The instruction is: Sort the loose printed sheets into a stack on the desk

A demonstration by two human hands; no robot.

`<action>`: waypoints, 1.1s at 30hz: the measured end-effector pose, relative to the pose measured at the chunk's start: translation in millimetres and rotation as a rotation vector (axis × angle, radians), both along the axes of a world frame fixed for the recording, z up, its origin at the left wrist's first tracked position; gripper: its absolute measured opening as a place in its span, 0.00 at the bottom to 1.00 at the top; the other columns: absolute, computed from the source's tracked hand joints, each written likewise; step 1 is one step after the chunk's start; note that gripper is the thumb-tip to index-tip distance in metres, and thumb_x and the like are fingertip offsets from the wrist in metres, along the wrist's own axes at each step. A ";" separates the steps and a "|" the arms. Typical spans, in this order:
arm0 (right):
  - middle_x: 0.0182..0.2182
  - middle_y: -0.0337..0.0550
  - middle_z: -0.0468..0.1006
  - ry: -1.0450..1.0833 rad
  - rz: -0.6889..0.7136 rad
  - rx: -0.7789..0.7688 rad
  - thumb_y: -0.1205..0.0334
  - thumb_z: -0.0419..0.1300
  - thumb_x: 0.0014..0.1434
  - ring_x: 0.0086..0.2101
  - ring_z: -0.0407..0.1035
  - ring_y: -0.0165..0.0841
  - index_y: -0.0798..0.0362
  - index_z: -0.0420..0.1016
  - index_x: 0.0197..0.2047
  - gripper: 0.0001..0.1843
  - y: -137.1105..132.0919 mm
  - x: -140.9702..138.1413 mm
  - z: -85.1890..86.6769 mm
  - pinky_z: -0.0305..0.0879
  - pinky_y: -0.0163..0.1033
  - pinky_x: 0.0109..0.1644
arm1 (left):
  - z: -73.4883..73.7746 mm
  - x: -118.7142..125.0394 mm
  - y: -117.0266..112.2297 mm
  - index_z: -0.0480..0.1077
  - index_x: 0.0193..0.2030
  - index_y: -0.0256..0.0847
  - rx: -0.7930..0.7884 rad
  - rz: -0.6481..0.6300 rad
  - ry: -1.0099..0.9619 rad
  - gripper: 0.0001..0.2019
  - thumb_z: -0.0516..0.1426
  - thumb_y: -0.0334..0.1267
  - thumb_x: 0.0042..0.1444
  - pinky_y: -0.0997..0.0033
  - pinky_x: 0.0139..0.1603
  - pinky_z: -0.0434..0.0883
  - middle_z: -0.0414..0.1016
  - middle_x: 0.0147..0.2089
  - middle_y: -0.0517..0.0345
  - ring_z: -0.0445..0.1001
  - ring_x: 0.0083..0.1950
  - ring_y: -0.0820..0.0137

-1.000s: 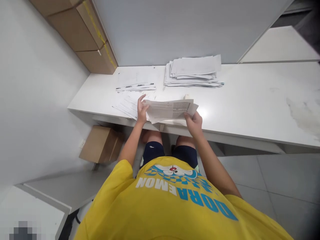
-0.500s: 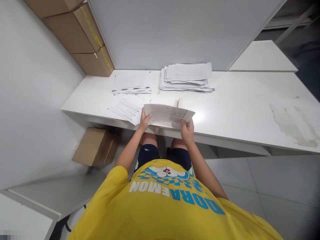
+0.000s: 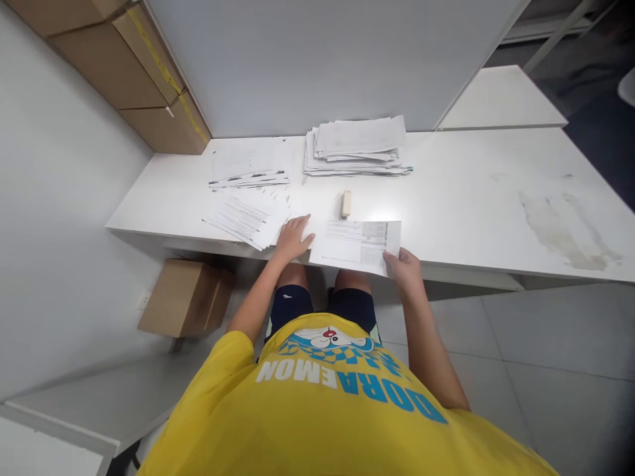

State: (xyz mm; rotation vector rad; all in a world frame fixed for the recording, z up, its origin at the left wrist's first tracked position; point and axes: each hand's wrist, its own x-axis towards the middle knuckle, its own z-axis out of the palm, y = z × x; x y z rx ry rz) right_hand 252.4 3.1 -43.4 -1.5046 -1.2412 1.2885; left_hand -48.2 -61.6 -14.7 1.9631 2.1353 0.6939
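Pinches the near right corner of a printed sheet (image 3: 356,246) with the right hand (image 3: 404,268), fingers closed on the paper's edge. Rests the left hand (image 3: 292,239) flat on the white counter (image 3: 471,198), fingers spread open and gripping nothing, just left of that sheet; cannot tell whether touching it. Lies flat, that sheet, at the near edge of the counter: white, with faint lines of small print and a denser grey table in its far right part. Just beyond it, a small cream stapler (image 3: 346,203). Left of the left hand, fanned loose sheets (image 3: 248,215). At the far edge, a thick paper stack (image 3: 357,147).
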 end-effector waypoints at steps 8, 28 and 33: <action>0.33 0.46 0.82 -0.004 -0.083 0.012 0.53 0.64 0.40 0.35 0.74 0.40 0.55 0.78 0.34 0.18 24.0 30.4 -18.8 0.71 0.45 0.40 | 8.2 24.7 20.4 0.58 0.70 0.39 -0.001 -0.084 0.160 0.27 0.49 0.43 0.66 0.57 0.69 0.58 0.62 0.71 0.50 0.58 0.71 0.59; 0.43 0.51 0.81 0.002 -0.027 0.063 0.50 0.56 0.50 0.44 0.74 0.45 0.53 0.74 0.41 0.19 31.8 22.2 8.7 0.70 0.49 0.49 | 16.5 60.1 77.2 0.68 0.64 0.33 0.098 -0.186 0.363 0.25 0.47 0.30 0.62 0.50 0.50 0.65 0.68 0.67 0.46 0.71 0.55 0.52; 0.33 0.44 0.78 -0.063 -0.091 0.246 0.48 0.56 0.52 0.38 0.71 0.40 0.52 0.72 0.35 0.16 28.9 32.8 19.0 0.69 0.45 0.45 | 17.3 64.2 68.6 0.66 0.66 0.35 0.090 -0.152 0.341 0.25 0.48 0.31 0.62 0.52 0.53 0.65 0.67 0.68 0.47 0.69 0.58 0.54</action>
